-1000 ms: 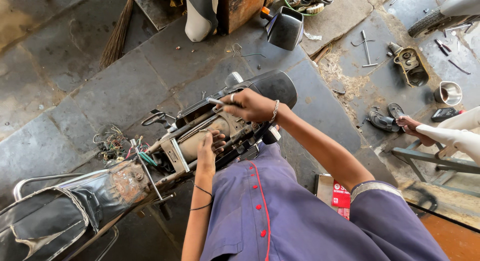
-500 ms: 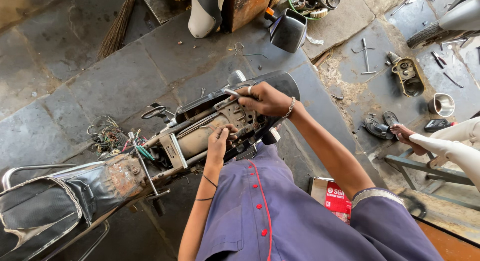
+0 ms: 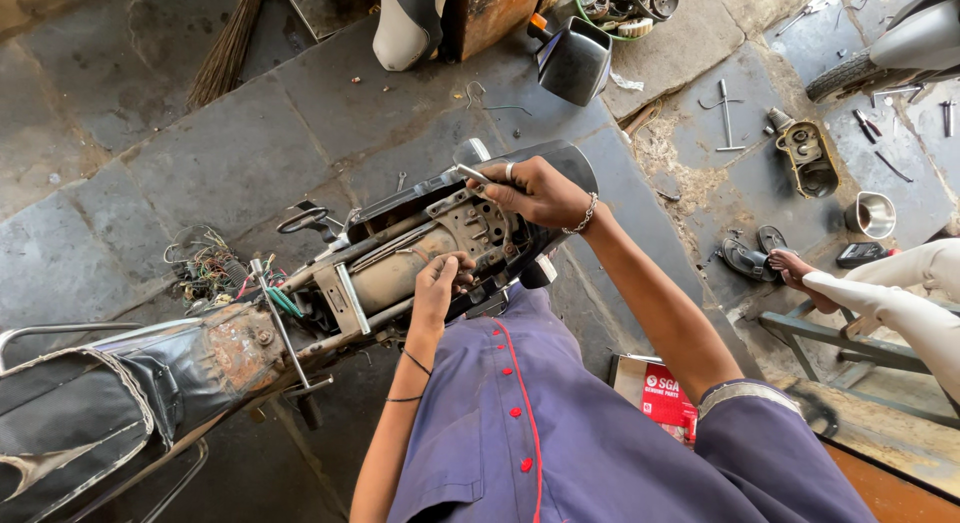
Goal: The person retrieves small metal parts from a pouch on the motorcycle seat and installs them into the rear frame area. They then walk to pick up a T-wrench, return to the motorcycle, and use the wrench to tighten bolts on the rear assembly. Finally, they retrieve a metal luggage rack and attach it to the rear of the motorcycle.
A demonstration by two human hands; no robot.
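A stripped motorcycle frame (image 3: 390,273) lies across the stone floor, its rusty tube and perforated metal bracket (image 3: 478,228) exposed. My right hand (image 3: 540,191), with a ring and a bracelet, is closed on a thin silvery tool (image 3: 470,173) at the top edge of the bracket, next to the black rear cover (image 3: 570,163). My left hand (image 3: 440,283) reaches in from below, fingers curled against the lower edge of the bracket. What those fingers pinch is hidden.
A torn black seat (image 3: 70,423) and a tangle of wires (image 3: 205,268) sit at the left. Loose tools (image 3: 725,113), an engine part (image 3: 805,153), a metal cup (image 3: 870,215), sandals (image 3: 750,258) and a red box (image 3: 665,393) lie to the right. Another person's foot (image 3: 800,273) rests there.
My left hand has slid up along the frame to the bracket's lower edge. My right hand stays at the bracket's top with the tool, shifted slightly.
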